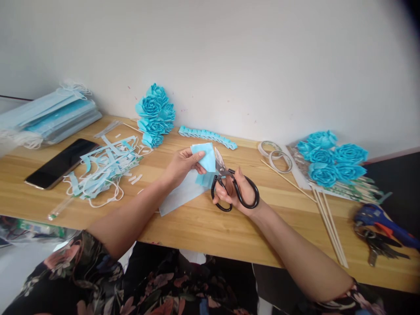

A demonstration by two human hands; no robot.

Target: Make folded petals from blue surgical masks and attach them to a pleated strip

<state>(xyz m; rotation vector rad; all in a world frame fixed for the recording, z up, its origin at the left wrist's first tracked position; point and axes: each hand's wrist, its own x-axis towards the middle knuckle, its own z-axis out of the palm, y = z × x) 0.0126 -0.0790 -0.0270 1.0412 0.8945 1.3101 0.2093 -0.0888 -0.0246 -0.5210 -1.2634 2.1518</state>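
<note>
My left hand [187,162] pinches a folded square of light blue mask fabric [206,158] between thumb and fingers. Around the black handles of a pair of scissors [246,196] my right hand [236,189] is closed, with fingers through the loops. The scissors' blades point up and away, apart from each other, right beside the fabric's right edge. Below both hands, pale blue and white mask sheets [182,194] lie on the wooden table [183,227], partly hidden by my hands. Behind them stretches a row of folded blue pieces [207,136] near the wall.
Blue fabric roses stand in a bunch [155,116] at the back left; more roses [328,157] lie right. Left are stacked masks [62,116], a phone [62,162] and cut strips [105,168]. Tape rolls [280,161], wooden sticks [330,227] and a blue glue gun [383,223] lie right.
</note>
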